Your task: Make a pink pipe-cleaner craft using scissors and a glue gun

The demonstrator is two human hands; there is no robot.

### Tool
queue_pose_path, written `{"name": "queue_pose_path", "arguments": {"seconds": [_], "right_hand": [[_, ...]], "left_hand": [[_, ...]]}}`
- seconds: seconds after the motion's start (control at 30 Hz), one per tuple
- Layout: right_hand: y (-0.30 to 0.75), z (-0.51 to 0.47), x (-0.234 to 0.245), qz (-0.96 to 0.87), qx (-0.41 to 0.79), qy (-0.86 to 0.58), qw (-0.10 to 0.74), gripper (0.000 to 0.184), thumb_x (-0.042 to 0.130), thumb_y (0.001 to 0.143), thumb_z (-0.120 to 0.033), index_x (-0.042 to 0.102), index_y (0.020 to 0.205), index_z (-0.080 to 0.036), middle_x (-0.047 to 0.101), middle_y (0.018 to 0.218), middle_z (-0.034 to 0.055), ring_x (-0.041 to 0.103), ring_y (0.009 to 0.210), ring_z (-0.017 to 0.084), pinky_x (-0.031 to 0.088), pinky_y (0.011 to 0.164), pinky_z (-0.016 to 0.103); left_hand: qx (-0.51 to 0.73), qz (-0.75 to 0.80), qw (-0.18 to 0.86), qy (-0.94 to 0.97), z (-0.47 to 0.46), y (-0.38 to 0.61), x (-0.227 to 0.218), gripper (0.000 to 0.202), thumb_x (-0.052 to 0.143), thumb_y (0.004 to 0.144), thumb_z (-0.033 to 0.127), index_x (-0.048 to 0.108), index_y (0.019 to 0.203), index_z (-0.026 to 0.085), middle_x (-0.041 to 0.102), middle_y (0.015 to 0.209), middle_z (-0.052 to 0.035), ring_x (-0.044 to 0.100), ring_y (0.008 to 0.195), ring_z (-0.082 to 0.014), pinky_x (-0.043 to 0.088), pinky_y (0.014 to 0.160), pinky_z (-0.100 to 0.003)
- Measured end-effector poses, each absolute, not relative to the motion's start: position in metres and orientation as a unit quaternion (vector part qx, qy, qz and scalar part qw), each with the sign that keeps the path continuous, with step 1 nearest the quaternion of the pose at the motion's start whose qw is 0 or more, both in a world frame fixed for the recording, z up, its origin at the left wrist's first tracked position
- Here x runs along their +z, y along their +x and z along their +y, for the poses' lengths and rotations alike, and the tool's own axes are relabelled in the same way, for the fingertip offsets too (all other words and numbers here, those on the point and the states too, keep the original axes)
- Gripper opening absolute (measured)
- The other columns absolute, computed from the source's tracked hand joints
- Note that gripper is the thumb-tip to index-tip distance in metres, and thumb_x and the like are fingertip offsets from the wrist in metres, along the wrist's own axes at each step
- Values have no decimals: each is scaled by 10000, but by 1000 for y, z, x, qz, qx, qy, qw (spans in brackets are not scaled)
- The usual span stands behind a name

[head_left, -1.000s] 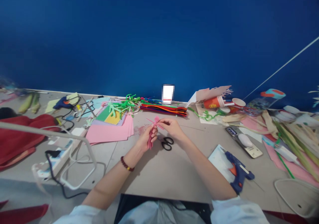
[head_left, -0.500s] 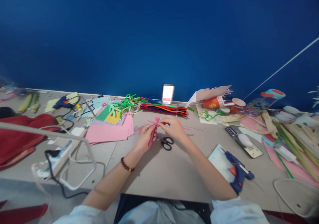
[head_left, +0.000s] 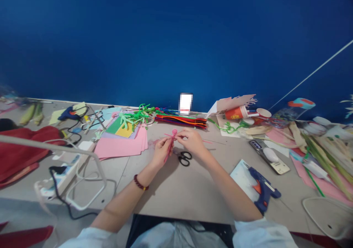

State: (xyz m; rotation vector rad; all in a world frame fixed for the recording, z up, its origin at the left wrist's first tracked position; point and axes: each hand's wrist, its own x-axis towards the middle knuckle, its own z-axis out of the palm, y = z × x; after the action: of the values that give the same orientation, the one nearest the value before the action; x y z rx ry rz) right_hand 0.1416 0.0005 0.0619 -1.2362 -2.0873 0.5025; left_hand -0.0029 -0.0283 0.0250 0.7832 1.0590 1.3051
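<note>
My left hand (head_left: 162,150) is closed around the stems of a pink pipe-cleaner figure (head_left: 174,132), whose round, ball-like top sticks up above the fingers. Thin pink ends poke out to the left side and below the hand. Pinched at the figure's right side, my right hand (head_left: 190,139) has its fingertips on a pink strand; the fingers partly hide it. Just below the hands lies a pair of black-handled scissors (head_left: 184,159) on the table. A loose pink pipe cleaner (head_left: 207,142) rests to the right, partly behind my right wrist.
Behind the hands lies a bundle of coloured pipe cleaners (head_left: 182,121), with a lit phone (head_left: 185,103) upright behind it. Pink paper sheets (head_left: 121,145) are at left, near a power strip (head_left: 63,174). At right are a blue glue gun (head_left: 261,189), another phone (head_left: 270,158) and a red paper cup (head_left: 237,113).
Both hands stay almost in the same place, still on the pink figure. My right fingers have shifted very slightly; the other things have not moved.
</note>
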Motion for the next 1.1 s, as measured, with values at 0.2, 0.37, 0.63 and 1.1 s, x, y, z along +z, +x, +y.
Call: {"name": "queue_pose_path", "arguments": {"seconds": [0.2,0.37,0.63,1.1], "right_hand": [[142,0,63,-796,196,-470,328,172,577,840,-307,736,860,-244,663,832,13,577,727,127,380,649,234],[141,0,65,-792,204,-474,326,158,590,826,-280,740,851,-239,667,835,14,578,734,131,383,655,238],[143,1,67,-792,216,-472,323,150,600,823,-275,742,843,-231,658,804,14,575,714,123,380,642,234],[142,1,69,-791,247,-455,325,129,626,806,-269,737,798,-204,662,789,29,567,719,135,382,651,240]], "left_hand": [[558,452,615,326,-29,-4,28,375,732,600,479,644,722,135,485,532,50,403,404,-39,266,331,-158],[539,427,661,301,-28,-5,30,371,737,598,459,624,729,130,497,542,51,418,406,-38,273,329,-152],[539,432,660,293,-29,-3,29,388,745,592,457,622,761,131,504,546,52,419,404,-39,285,330,-152],[554,425,638,324,-28,-6,29,312,715,616,422,590,660,139,470,498,55,387,401,-39,269,372,-169]]}}
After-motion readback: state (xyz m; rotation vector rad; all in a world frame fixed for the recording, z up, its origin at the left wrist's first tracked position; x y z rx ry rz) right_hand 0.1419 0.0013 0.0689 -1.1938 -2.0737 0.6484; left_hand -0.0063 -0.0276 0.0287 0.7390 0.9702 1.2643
